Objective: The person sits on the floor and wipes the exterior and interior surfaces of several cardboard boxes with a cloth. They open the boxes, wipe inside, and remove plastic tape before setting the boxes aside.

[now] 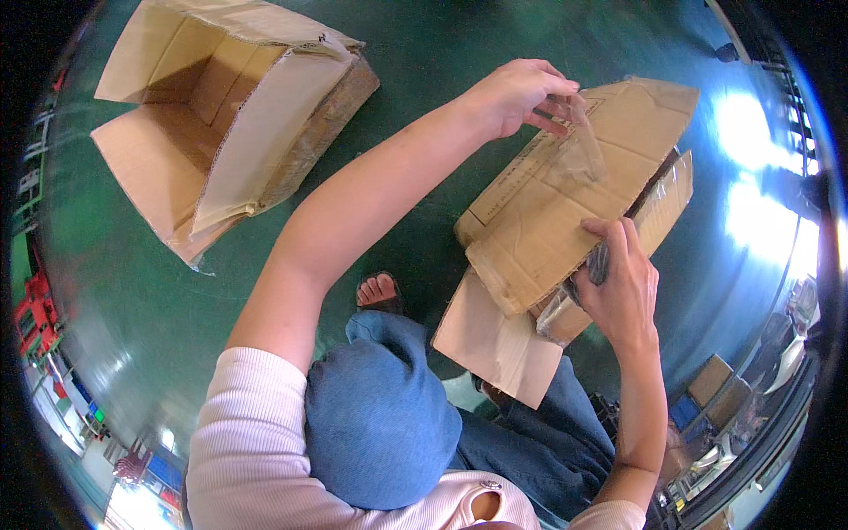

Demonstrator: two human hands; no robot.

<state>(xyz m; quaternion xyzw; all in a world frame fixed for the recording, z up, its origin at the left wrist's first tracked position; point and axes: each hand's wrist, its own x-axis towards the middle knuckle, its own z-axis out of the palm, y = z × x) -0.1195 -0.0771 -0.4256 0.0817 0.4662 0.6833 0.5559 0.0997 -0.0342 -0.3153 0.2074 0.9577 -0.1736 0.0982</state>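
Observation:
A brown cardboard box (539, 231) stands tilted in front of me on the right, one large flap folded over its top and another hanging toward my knee. My left hand (528, 97) is at the far edge of that flap, fingers closed on a strip of clear packing tape (583, 146) that lifts off the cardboard. My right hand (623, 287) grips the flap's near right edge, with the thumb and a finger on the rim. Something dark and shiny (598, 263) shows between its fingers; I cannot make out what it is.
A second cardboard box (238, 115) lies at the far left with its flaps spread and its inside showing. The floor (424, 159) is glossy green. My sandalled foot (378, 290) is between the boxes. Shelving and clutter (724, 389) line the right side.

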